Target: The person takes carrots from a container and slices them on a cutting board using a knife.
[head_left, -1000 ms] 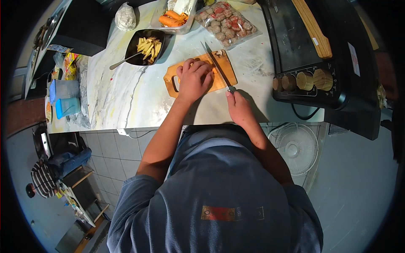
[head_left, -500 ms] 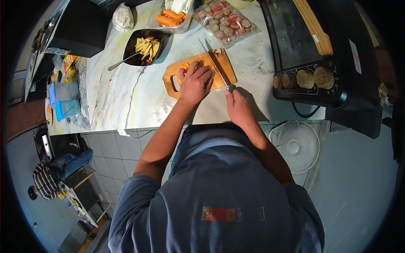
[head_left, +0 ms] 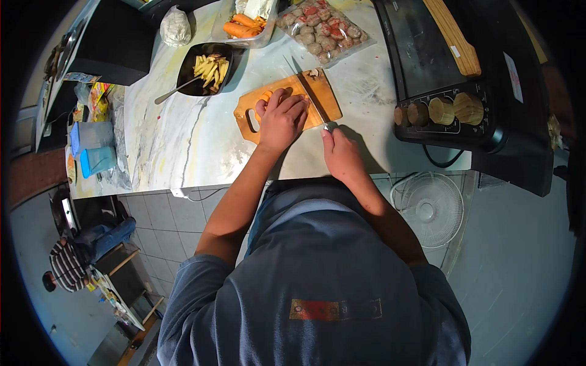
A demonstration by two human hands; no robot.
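Note:
A wooden cutting board (head_left: 332, 105) with a handle hole lies on the counter. My left hand (head_left: 282, 122) is closed over an orange carrot (head_left: 265, 97) on the board, its fingers curled and mostly covering it. In my right hand (head_left: 343, 154) is the handle of a kitchen knife (head_left: 312, 97). The long blade slants up and to the left across the board, close to the left fingertips. Small scraps (head_left: 315, 72) sit at the board's far edge. Whether the blade touches the carrot is hard to see.
Beyond the board are a black bowl (head_left: 183, 78) of pale cut sticks with a spoon, a plastic tub (head_left: 268, 38) with carrots, and a bag of meatballs (head_left: 326, 33). An oven (head_left: 439, 137) stands at the right. A person (head_left: 67, 265) sits at far left.
My right hand and the knife have shifted slightly left, bringing the blade nearer my left fingers. The left hand stays on the carrot.

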